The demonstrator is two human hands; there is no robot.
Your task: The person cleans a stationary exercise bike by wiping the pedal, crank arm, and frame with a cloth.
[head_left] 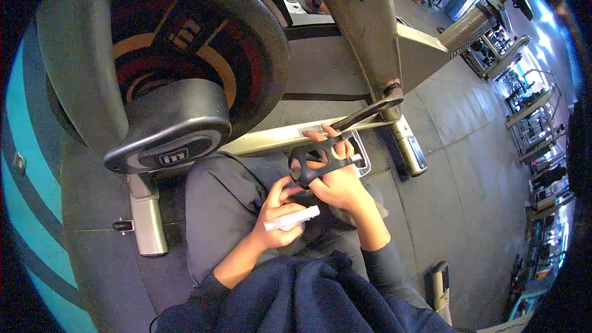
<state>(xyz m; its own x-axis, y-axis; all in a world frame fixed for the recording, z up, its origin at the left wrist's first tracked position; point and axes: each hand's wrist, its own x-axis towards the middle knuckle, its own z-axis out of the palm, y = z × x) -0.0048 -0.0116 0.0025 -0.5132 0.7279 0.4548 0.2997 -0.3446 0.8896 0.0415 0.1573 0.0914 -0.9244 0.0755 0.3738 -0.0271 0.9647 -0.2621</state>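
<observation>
A black pedal cage point(333, 155) hangs beside the crank arm point(364, 113) of an exercise bike, above my lap. My right hand point(338, 179) is wrapped round the cage from behind, with its fingers showing through and past the frame. Just left of it and lower, my left hand point(280, 219) is closed round a small white object point(291, 217), which lies across its palm and fingers. The fingertips of my left hand are close to the lower left end of the cage; whether they touch it is unclear.
The bike's large flywheel point(185, 37) and grey cover point(176, 126) stand at the upper left. Its silver frame point(265, 140) crosses in front of my knees, with feet point(148, 225) on the floor. More gym machines point(530, 108) line the right side.
</observation>
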